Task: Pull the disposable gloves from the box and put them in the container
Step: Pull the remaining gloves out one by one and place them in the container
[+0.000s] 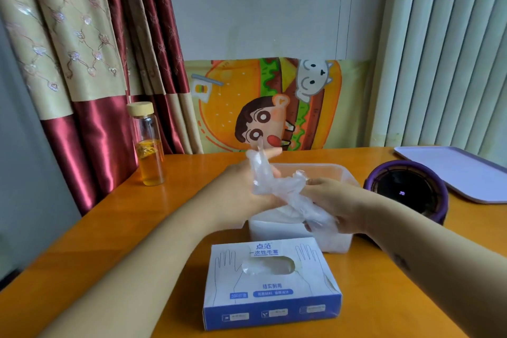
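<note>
Two hands are up over the middle of the frame, close together, with a wad of clear disposable gloves (277,189) stretched between them. The right hand (332,200) has its fingers curled around the bunched end of the film, so that one's definitely gripping. The left hand (241,186) is trickier: one finger sticks out straight toward the far wall and the plastic drapes up and over its fingers, but I honestly can't tell if it's pinching the film or just has it lying across.

The gloves hang right above the container (310,169), a milky see-through plastic tub sitting center frame on the orange wooden table (137,228). The lower tail of the film dips down to about the tub's near edge. There's something whitish inside the near part of the tub, too hazy to call.

Just below that, lower center, is the glove box (274,302), white and blue with hand outlines printed on top. More clear film pokes up in its oval opening.

Other stuff: a glass bottle (149,151) with amber liquid and a pale lid at center left, a round purple gadget (406,189) with a dark top at the right, and a lavender tray (455,170) beyond it. Behind it all there's a red and beige curtain (68,49) upper left, a cartoon burger poster (233,104) in the middle, and vertical blinds (444,49) upper right.
</note>
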Action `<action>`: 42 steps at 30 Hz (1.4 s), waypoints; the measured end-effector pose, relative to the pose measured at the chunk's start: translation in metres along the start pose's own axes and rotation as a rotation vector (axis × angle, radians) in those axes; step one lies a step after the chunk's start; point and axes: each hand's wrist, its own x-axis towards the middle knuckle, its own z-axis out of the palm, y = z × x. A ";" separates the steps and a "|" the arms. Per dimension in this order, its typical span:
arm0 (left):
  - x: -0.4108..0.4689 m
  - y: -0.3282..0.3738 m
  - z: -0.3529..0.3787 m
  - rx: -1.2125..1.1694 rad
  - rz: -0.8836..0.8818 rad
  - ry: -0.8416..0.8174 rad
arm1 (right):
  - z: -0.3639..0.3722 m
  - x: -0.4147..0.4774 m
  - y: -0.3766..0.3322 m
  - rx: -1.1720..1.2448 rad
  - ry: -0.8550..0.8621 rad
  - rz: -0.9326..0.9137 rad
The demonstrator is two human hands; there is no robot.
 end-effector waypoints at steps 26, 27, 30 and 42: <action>0.013 0.000 -0.032 0.246 -0.031 0.324 | -0.014 0.000 -0.027 0.176 0.049 -0.274; 0.018 0.003 -0.028 0.293 -0.048 0.219 | -0.013 0.001 -0.029 0.184 0.030 -0.285; 0.036 -0.006 -0.021 0.160 -0.061 0.150 | -0.015 0.002 -0.032 0.217 -0.026 -0.304; 0.053 -0.052 -0.016 -0.353 -0.190 0.427 | -0.036 0.032 -0.028 0.448 0.065 -0.244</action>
